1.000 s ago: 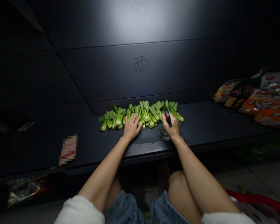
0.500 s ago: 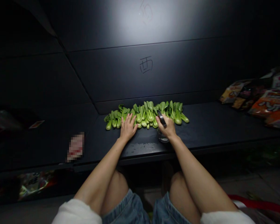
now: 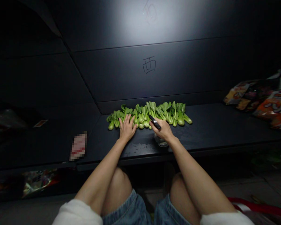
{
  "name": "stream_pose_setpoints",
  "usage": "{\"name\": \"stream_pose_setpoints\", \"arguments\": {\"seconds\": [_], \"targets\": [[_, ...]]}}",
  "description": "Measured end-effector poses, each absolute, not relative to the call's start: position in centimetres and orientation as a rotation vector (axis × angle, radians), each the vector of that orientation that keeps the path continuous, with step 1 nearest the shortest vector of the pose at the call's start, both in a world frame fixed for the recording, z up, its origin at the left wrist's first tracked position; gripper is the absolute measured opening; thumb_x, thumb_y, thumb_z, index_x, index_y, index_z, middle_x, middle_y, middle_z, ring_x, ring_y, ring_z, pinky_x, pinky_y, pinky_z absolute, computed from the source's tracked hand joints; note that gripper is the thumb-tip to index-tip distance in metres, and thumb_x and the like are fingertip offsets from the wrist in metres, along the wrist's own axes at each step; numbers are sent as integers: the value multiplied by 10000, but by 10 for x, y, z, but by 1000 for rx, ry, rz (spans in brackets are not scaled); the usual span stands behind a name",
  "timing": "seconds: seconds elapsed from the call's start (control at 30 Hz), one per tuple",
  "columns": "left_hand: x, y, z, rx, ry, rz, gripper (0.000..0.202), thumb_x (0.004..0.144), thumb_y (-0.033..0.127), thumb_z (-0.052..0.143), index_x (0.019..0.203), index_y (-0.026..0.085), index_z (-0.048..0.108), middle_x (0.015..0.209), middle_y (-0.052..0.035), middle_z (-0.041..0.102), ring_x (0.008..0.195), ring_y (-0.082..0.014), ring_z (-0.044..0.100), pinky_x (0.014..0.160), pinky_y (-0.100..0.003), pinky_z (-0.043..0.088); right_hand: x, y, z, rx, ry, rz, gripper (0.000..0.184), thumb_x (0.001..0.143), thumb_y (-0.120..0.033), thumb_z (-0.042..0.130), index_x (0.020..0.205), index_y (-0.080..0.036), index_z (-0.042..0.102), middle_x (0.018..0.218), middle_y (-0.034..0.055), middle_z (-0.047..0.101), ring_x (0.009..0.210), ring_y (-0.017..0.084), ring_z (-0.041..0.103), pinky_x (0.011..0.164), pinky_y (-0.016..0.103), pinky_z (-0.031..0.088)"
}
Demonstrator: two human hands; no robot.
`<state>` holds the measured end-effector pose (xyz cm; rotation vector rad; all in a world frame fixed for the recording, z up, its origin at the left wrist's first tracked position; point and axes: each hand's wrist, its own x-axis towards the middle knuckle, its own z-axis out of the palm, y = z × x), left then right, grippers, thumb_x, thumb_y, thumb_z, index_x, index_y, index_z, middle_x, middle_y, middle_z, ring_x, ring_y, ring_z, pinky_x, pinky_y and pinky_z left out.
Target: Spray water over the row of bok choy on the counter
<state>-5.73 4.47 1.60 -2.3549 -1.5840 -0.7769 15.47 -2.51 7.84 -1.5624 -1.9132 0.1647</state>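
Observation:
A row of small green bok choy lies along the back of a dark shelf. My left hand rests flat on the left part of the row, fingers spread over the stalks. My right hand is closed round a small clear bottle whose black top points up and left toward the greens at mid-row. The bottle's lower part shows just under my wrist, above the shelf. A wet patch glistens on the shelf between my hands.
Colourful snack bags are stacked at the shelf's right end. A blurred tag hangs at the left, with packaged goods on a lower level. A red basket rim sits by my right knee. The dark back panel bears a handwritten mark.
Both hands have shifted left along the row of greens. The bottle's black top has tilted further to the left.

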Motion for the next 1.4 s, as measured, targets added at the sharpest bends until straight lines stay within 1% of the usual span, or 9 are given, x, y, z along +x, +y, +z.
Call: {"name": "stream_pose_setpoints", "arguments": {"seconds": [0.07, 0.17, 0.23, 0.5, 0.73, 0.93, 1.1, 1.4], "targets": [[-60, 44, 15, -2349, -1601, -778, 517, 929, 363, 446, 1416, 190, 464, 1532, -144, 398, 1460, -298, 281, 1186, -627, 88, 153, -25, 79, -1553, -1947, 159, 300, 939, -414, 450, 837, -192, 625, 786, 58, 688, 687, 179, 612, 620, 244, 362], [-61, 44, 15, -2348, -1606, -781, 515, 931, 357, 439, 1415, 185, 462, 1535, -144, 392, 1465, -295, 269, 1184, -629, 99, 152, -25, 79, -1505, -1979, 139, 292, 942, -405, 455, 926, -180, 641, 876, 79, 709, 783, 195, 640, 694, 253, 401], [-61, 44, 15, -2347, -1602, -785, 517, 931, 357, 438, 1416, 179, 461, 1539, -146, 385, 1470, -297, 256, 1181, -632, 109, 151, -25, 79, -1521, -1978, 120, 291, 943, -398, 456, 938, -178, 646, 899, 88, 714, 821, 205, 648, 718, 261, 410], [-66, 45, 13, -2324, -1615, -790, 520, 940, 376, 426, 1420, 180, 457, 1557, -149, 352, 1482, -297, 220, 1184, -619, 115, 152, -28, 85, -1752, -1945, 84, 290, 951, -392, 453, 922, -191, 660, 873, 85, 718, 788, 210, 654, 654, 269, 378], [-67, 45, 9, -2310, -1650, -787, 520, 941, 384, 433, 1416, 175, 461, 1567, -154, 330, 1490, -303, 191, 1185, -609, 130, 160, -29, 85, -1791, -1901, 66, 294, 943, -400, 451, 898, -190, 652, 837, 75, 704, 768, 197, 637, 631, 254, 354], [-68, 45, 1, -2301, -1654, -830, 529, 935, 394, 441, 1424, 192, 452, 1582, -154, 297, 1494, -313, 166, 1182, -600, 153, 168, -29, 84, -1792, -1863, 55, 334, 939, -429, 429, 834, -198, 645, 757, 61, 683, 675, 187, 605, 578, 255, 319], [-70, 46, -3, -2291, -1670, -835, 542, 931, 400, 451, 1425, 175, 450, 1585, -165, 284, 1493, -328, 164, 1178, -592, 174, 178, -33, 83, -1778, -1860, 64, 333, 932, -439, 428, 842, -195, 637, 741, 59, 668, 658, 187, 591, 582, 255, 325], [-69, 44, -2, -2280, -1691, -827, 550, 936, 393, 452, 1432, 158, 445, 1577, -181, 293, 1485, -350, 181, 1166, -606, 196, 185, -36, 81, -1832, -1833, 17, 335, 937, -424, 418, 839, -187, 633, 778, 70, 680, 709, 198, 613, 609, 257, 339]]}}
